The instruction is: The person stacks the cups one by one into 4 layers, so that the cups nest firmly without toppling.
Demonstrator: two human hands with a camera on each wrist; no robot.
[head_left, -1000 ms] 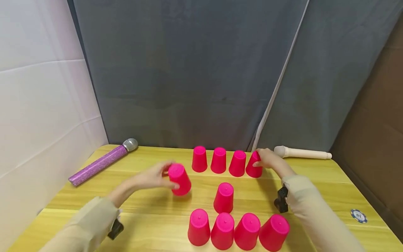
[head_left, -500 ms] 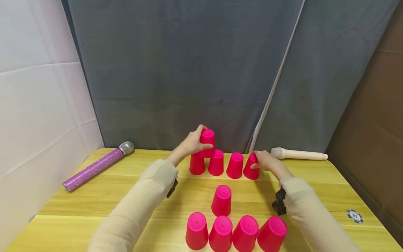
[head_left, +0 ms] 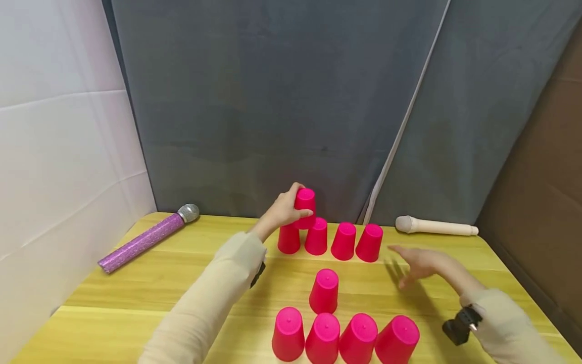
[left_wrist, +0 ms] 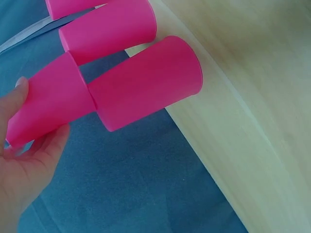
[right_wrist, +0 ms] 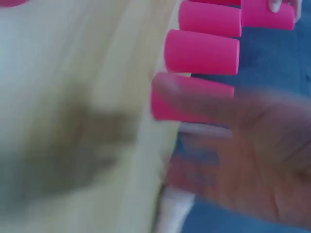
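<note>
My left hand [head_left: 283, 208] grips a pink upside-down cup [head_left: 306, 206] between thumb and fingers. This cup's rim meets the tops of the two leftmost cups in the back row, the end one [head_left: 289, 239] and its neighbour [head_left: 317, 238]; the left wrist view shows the held cup [left_wrist: 52, 99] touching the end cup [left_wrist: 148, 82]. To the right of the row's last cup [head_left: 369, 243], my right hand [head_left: 420, 263] hovers over the table with fingers spread, holding nothing. In the right wrist view that hand [right_wrist: 262, 150] is blurred.
A single pink cup [head_left: 324, 292] stands mid-table, behind a front row of several upside-down cups [head_left: 323, 339]. A purple microphone [head_left: 143, 242] lies at left and a white microphone [head_left: 438, 226] at back right. A grey curtain [head_left: 273, 111] hangs behind the wooden table [head_left: 150, 298].
My left hand has brought a cup from the left up onto the back row. My right hand has let go of the row's rightmost cup and moved right, toward me.
</note>
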